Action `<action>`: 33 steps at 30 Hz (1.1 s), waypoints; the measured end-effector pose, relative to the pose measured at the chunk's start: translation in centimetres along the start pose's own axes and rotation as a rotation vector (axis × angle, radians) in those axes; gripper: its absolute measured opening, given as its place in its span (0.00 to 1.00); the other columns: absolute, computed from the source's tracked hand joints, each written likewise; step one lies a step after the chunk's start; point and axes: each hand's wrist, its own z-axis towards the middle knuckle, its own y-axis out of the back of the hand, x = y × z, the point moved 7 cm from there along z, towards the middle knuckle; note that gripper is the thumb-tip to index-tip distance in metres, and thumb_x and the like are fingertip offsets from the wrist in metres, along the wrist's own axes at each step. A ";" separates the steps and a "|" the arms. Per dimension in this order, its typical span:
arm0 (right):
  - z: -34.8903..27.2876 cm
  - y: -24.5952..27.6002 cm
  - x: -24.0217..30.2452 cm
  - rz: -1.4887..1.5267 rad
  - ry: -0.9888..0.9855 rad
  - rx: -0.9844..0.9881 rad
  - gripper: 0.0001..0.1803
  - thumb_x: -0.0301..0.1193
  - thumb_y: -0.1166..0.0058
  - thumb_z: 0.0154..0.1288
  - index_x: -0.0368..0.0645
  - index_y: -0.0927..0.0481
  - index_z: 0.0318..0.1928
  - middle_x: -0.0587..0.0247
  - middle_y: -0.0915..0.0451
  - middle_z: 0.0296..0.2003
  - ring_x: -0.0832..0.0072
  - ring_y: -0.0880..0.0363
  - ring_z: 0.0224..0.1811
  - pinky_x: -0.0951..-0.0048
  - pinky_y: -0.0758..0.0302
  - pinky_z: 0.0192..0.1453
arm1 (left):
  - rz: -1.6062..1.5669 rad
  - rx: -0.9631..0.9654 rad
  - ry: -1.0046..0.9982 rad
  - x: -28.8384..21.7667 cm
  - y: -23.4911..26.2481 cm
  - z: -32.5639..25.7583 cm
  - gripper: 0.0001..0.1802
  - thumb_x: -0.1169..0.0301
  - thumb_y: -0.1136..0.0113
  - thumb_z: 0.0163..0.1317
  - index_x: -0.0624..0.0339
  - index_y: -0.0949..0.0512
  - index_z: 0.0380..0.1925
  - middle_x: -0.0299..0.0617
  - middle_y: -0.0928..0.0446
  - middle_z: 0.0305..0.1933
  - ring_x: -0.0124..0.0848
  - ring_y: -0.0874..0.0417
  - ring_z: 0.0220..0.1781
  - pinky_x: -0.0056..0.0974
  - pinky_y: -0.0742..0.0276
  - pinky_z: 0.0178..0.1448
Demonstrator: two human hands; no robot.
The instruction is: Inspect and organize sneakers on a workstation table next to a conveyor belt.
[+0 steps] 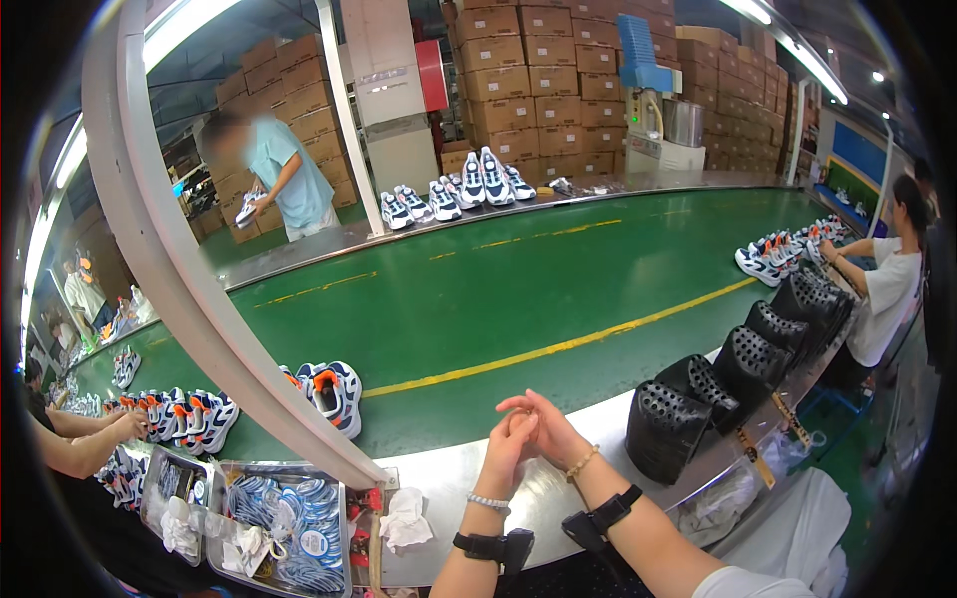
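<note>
My left hand (508, 446) and my right hand (554, 429) are clasped together above the bare metal ledge at the conveyor's near edge. The right hand's fingers bend over the left hand, their tips pointing left. No object shows in either hand, though the palms are hidden. Nearest on the right are black perforated shoe-shaped covers (666, 429), standing in a row along the ledge. To the left, a white, navy and orange sneaker (334, 399) sits on the green conveyor (478, 309). A crumpled white cloth (405, 520) lies left of my wrists.
A metal post (199, 269) slants across the left side. Trays of blue-and-white laces (299, 518) stand lower left. Co-workers handle sneakers at left (80, 439) and right (887, 269); another person (289, 174) holds one beyond the conveyor. Sneakers (483, 181) line the far ledge before stacked cartons (548, 80).
</note>
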 end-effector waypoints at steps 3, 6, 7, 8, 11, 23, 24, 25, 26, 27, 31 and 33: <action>0.3 0.2 -0.2 -0.075 0.050 0.051 0.25 0.46 0.66 0.75 0.38 0.23 0.49 0.70 0.24 0.29 0.81 0.25 0.33 0.77 0.27 0.44 | -0.045 0.034 0.024 0.5 -0.3 -0.1 0.10 0.74 0.41 0.63 0.65 0.26 0.43 0.34 0.25 0.35 0.22 0.24 0.35 0.27 0.27 0.38; 0.4 -0.5 -0.7 -0.258 0.060 0.013 0.24 0.44 0.64 0.75 0.36 0.23 0.49 0.72 0.25 0.28 0.82 0.27 0.33 0.77 0.27 0.45 | 0.067 -0.059 -0.063 0.5 1.0 0.1 0.07 0.75 0.40 0.62 0.64 0.25 0.37 0.33 0.26 0.32 0.21 0.26 0.32 0.27 0.28 0.37; 0.4 -0.6 -0.7 -0.246 0.081 -0.001 0.23 0.43 0.63 0.75 0.38 0.22 0.47 0.74 0.27 0.27 0.85 0.29 0.32 0.80 0.29 0.41 | 0.119 -0.089 -0.114 0.2 1.3 0.0 0.06 0.75 0.40 0.61 0.64 0.25 0.35 0.33 0.25 0.32 0.21 0.25 0.32 0.27 0.28 0.36; 0.4 -0.6 -0.7 -0.234 0.102 -0.015 0.22 0.43 0.62 0.74 0.40 0.21 0.45 0.76 0.29 0.27 0.87 0.31 0.31 0.84 0.31 0.38 | 0.170 -0.119 -0.166 -0.1 1.5 -0.1 0.05 0.75 0.39 0.61 0.64 0.25 0.33 0.34 0.25 0.32 0.21 0.25 0.32 0.28 0.28 0.36; 0.6 -0.1 -0.7 -0.234 0.131 -0.034 0.22 0.43 0.63 0.75 0.40 0.21 0.46 0.76 0.29 0.27 0.87 0.32 0.32 0.84 0.31 0.38 | 0.404 -0.215 -0.232 -1.5 0.8 -0.7 0.07 0.73 0.37 0.59 0.66 0.24 0.32 0.36 0.22 0.29 0.20 0.25 0.30 0.29 0.27 0.33; 0.2 0.7 0.6 -0.269 0.192 -0.050 0.19 0.41 0.59 0.74 0.38 0.24 0.48 0.69 0.23 0.25 0.85 0.24 0.29 0.84 0.27 0.35 | 1.208 -0.482 -0.363 -3.8 0.2 -1.6 0.24 0.56 0.34 0.55 0.64 0.20 0.43 0.43 0.21 0.18 0.41 0.17 0.24 0.42 0.24 0.32; 0.4 1.0 0.6 -0.270 0.193 -0.047 0.19 0.41 0.59 0.74 0.38 0.24 0.48 0.69 0.23 0.25 0.85 0.24 0.29 0.84 0.27 0.35 | 1.208 -0.484 -0.365 -3.8 0.3 -1.6 0.24 0.56 0.34 0.55 0.64 0.20 0.43 0.43 0.21 0.18 0.41 0.17 0.24 0.42 0.24 0.32; 0.5 2.1 0.6 -0.251 0.173 -0.106 0.19 0.41 0.59 0.74 0.38 0.23 0.48 0.68 0.22 0.26 0.84 0.23 0.29 0.82 0.25 0.34 | 1.159 -0.485 -0.351 -3.5 0.7 -1.4 0.24 0.56 0.34 0.55 0.65 0.20 0.44 0.44 0.20 0.21 0.41 0.17 0.25 0.42 0.24 0.33; 0.5 3.0 0.7 -0.231 0.153 -0.165 0.20 0.41 0.59 0.74 0.38 0.23 0.47 0.67 0.21 0.26 0.83 0.22 0.29 0.81 0.24 0.34 | 1.110 -0.486 -0.337 -3.1 1.1 -1.1 0.25 0.57 0.34 0.55 0.66 0.21 0.44 0.46 0.19 0.24 0.41 0.16 0.27 0.42 0.24 0.34; 0.6 2.9 0.6 -0.232 0.153 -0.159 0.20 0.41 0.59 0.74 0.38 0.23 0.47 0.67 0.21 0.26 0.83 0.22 0.29 0.81 0.24 0.34 | 1.111 -0.492 -0.340 -2.4 2.0 -0.5 0.25 0.57 0.34 0.55 0.66 0.21 0.44 0.46 0.19 0.24 0.41 0.16 0.27 0.42 0.24 0.34; 0.5 2.9 0.3 0.001 0.111 -0.039 0.25 0.46 0.66 0.75 0.39 0.27 0.53 0.64 0.20 0.29 0.82 0.23 0.24 0.82 0.26 0.27 | 0.641 -0.241 -0.449 -1.2 1.5 0.5 0.18 0.62 0.37 0.61 0.68 0.21 0.42 0.44 0.18 0.33 0.30 0.19 0.30 0.34 0.25 0.34; 0.4 2.2 0.1 0.074 0.071 0.045 0.27 0.48 0.68 0.75 0.39 0.28 0.56 0.62 0.18 0.32 0.81 0.24 0.23 0.83 0.27 0.26 | 0.327 -0.072 -0.205 0.4 1.1 1.1 0.16 0.63 0.38 0.63 0.67 0.20 0.40 0.43 0.19 0.35 0.26 0.20 0.30 0.31 0.26 0.35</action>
